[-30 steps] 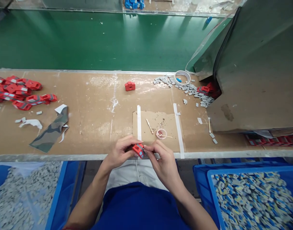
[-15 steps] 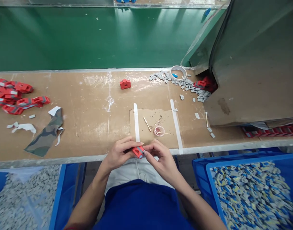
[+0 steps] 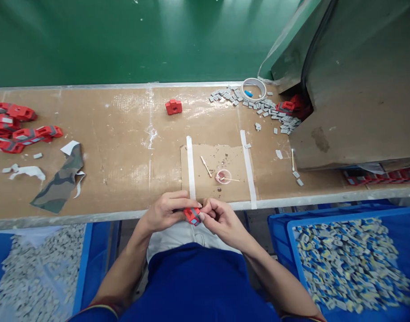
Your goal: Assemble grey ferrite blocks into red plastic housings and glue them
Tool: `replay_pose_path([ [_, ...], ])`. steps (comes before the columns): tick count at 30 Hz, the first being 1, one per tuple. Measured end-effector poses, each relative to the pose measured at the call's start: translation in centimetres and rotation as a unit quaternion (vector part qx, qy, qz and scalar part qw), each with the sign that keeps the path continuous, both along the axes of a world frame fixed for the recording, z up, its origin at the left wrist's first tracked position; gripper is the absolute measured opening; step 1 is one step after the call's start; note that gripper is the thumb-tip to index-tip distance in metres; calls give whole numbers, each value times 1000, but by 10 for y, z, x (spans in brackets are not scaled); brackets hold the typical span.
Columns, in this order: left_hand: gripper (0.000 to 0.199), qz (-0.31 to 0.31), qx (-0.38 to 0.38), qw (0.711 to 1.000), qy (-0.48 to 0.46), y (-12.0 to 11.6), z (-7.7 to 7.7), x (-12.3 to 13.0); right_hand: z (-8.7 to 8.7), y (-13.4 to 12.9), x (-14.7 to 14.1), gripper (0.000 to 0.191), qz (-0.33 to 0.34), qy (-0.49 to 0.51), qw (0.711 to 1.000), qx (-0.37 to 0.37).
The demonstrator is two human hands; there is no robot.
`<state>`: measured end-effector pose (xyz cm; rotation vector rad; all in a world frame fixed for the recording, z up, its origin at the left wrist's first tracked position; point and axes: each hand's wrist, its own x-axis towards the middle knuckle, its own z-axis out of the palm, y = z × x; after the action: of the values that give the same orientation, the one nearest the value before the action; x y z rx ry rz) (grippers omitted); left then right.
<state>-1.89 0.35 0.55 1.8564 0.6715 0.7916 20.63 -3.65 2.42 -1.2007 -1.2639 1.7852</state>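
Observation:
Near the table's front edge, my left hand (image 3: pixel 168 211) is closed around a small red plastic toy part (image 3: pixel 192 216) with grey and pale patches. My right hand (image 3: pixel 221 220) is closed in a pinch at the right end of that part, thumb against it; whatever lies between its fingertips is hidden. Just beyond my hands, a small clear cup (image 3: pixel 221 177) of reddish contents stands on a taped cardboard sheet (image 3: pixel 205 190), with a thin stick across it. Left of the cup lies a white-tipped stick (image 3: pixel 206 166). A lone red part (image 3: pixel 173 107) stands farther back.
Several red parts (image 3: pixel 19 133) are heaped at left, near a camouflage cloth strip (image 3: pixel 62 181). Small grey pieces (image 3: pixel 266 107) and a tape roll (image 3: pixel 254 90) lie at back right beside a large box (image 3: pixel 362 107). Blue bins (image 3: pixel 294 264) of small pieces flank me below.
The view has tipped, so the table sits slightly higher in the picture. The red part is turned a little in my left hand, and my right fingers still pinch at its end.

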Motion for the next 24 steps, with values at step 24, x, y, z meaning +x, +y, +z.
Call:
replay_pose_path([
  [24, 7, 133, -114, 973, -148, -7, -1, 11, -1, 0, -19, 33, -137, -124, 940, 286],
])
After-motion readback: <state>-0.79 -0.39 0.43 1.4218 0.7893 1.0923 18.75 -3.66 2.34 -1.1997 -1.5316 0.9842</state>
